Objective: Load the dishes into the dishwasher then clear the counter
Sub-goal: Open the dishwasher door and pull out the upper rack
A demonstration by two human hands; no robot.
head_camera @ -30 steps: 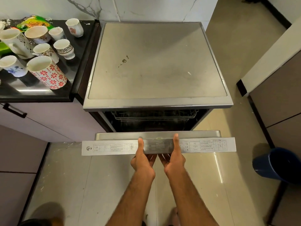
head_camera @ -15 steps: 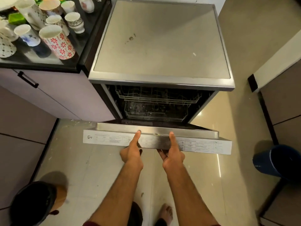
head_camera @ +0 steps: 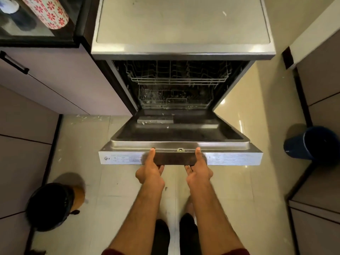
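Observation:
The steel dishwasher [head_camera: 182, 28] stands open in the middle of the view. Its door [head_camera: 180, 144] hangs almost flat, with the dark inner panel facing up. My left hand [head_camera: 150, 172] and my right hand [head_camera: 199, 172] both grip the door's front edge, thumbs on top and fingers curled underneath. Two wire racks [head_camera: 176, 80] show inside the cavity; no dishes are visible in them. On the black counter [head_camera: 36, 41] at the upper left stands a mug with red flowers [head_camera: 47, 11]; beside it a white cup with a blue print [head_camera: 8, 5].
A pale cabinet with a black handle [head_camera: 14, 62] sits under the counter. A black-lined bin [head_camera: 51, 205] stands on the floor at the left, a blue bucket [head_camera: 312, 142] at the right. Cabinets close off the right side. My feet show below the door.
The door has swung down from slightly ajar to nearly flat, both hands gripping its edge throughout. The view has tilted down, so most counter cups have left the frame.

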